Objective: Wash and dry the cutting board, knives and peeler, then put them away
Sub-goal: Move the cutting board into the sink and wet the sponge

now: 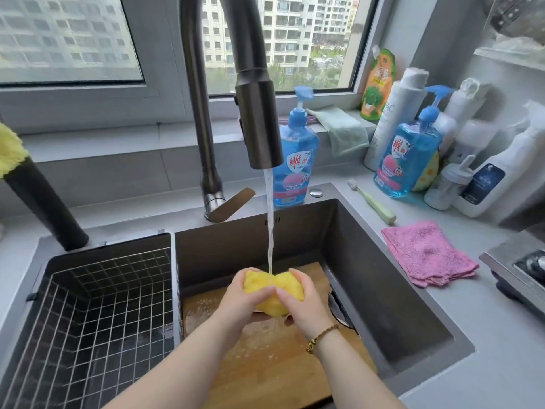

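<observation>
Beneath both hands, flat on the floor of the sink, lies the wooden cutting board, wet and flecked with suds or scraps on the side under the left forearm. The left hand and right hand are pressed toward each other, fingers curled round a yellow sponge and squeezing it directly under the water stream from the faucet. Just outside the right wrist a curved metal edge shows against the sink wall; I cannot tell whether it is one of the knives or something else, and no peeler is visible. That is the main hazard as I judge it: a blade half hidden beside the board could be met blind by wet fingers reaching down. The board itself looks slick (soapy wood slides easily), so lifting it one-handed risks it slipping and knocking the sink wall. Water bouncing off the squeezed sponge could splash past the right hand onto the counter, where the pink cloth lies and would be soaked before it can dry anything. To the left of the left arm, the wire basket seems the safer place to stand rinsed items.
</observation>
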